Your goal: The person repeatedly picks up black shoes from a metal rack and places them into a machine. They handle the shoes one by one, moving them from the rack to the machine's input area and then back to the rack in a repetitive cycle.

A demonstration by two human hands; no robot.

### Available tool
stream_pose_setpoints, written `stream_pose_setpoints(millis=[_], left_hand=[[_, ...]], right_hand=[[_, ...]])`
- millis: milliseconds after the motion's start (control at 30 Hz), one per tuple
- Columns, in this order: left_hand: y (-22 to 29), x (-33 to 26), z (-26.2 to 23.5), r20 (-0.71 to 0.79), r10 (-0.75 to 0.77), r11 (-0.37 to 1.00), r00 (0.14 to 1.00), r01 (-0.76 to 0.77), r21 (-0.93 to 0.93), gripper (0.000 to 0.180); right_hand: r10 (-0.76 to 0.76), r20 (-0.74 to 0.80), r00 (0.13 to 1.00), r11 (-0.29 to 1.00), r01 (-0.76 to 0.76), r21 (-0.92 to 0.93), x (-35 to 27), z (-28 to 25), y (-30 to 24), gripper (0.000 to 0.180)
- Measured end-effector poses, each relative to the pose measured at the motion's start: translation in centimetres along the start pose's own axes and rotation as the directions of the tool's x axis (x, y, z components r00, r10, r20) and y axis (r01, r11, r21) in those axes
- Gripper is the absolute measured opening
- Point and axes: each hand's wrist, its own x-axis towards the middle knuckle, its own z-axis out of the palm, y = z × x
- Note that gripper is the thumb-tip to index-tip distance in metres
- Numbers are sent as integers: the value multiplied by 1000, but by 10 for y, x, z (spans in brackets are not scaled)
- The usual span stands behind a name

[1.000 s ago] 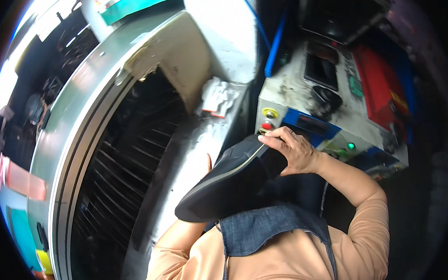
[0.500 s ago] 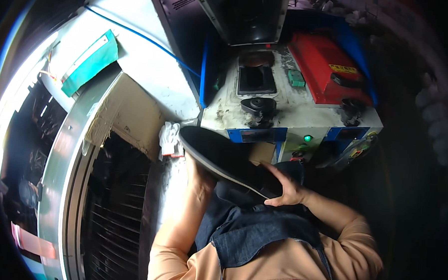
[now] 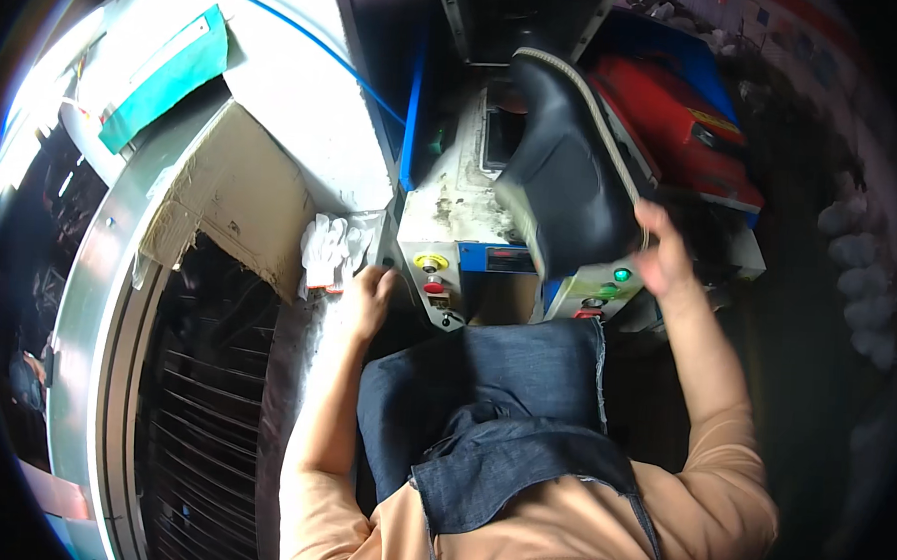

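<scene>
A black ankle boot (image 3: 568, 175) with a pale stitched sole edge is raised over the front of the white machine (image 3: 442, 205). It stands tilted, toe away from me, sole to the right, pale-rimmed opening to the left. My right hand (image 3: 667, 258) grips it at the heel end, by the sole edge; some fingers are slightly blurred. On the left, my left hand (image 3: 370, 299) is closed with its fingers curled, just beside the white gloves (image 3: 331, 255). Whether anything is inside that hand is hidden.
Right of the boot is a red machine cover (image 3: 675, 145). On the machine's front are a yellow-ringed red button (image 3: 431, 279) and a lit green button (image 3: 621, 275). A cardboard piece (image 3: 237, 196) stands at left above a dark slatted opening (image 3: 209, 370).
The boot has gone from both hands low in front of me up and right over the machine, its side now showing. My left hand has let go of it and curled beside the gloves.
</scene>
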Motion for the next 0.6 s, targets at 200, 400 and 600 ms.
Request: stream_pose_setpoints(millis=[200, 400, 600], left_hand=[[-149, -38, 31, -220, 105, 898, 970, 3, 440, 25], [-146, -39, 30, -223, 72, 926, 972, 18, 378, 24], [-146, -40, 30, -221, 69, 919, 973, 25, 394, 24]], right_hand=[[-117, 27, 993, 787, 110, -607, 136, 62, -41, 75], [-168, -161, 973, 439, -72, -895, 254, 73, 0, 81], [-145, -214, 966, -39, -221, -974, 274, 89, 49, 80]])
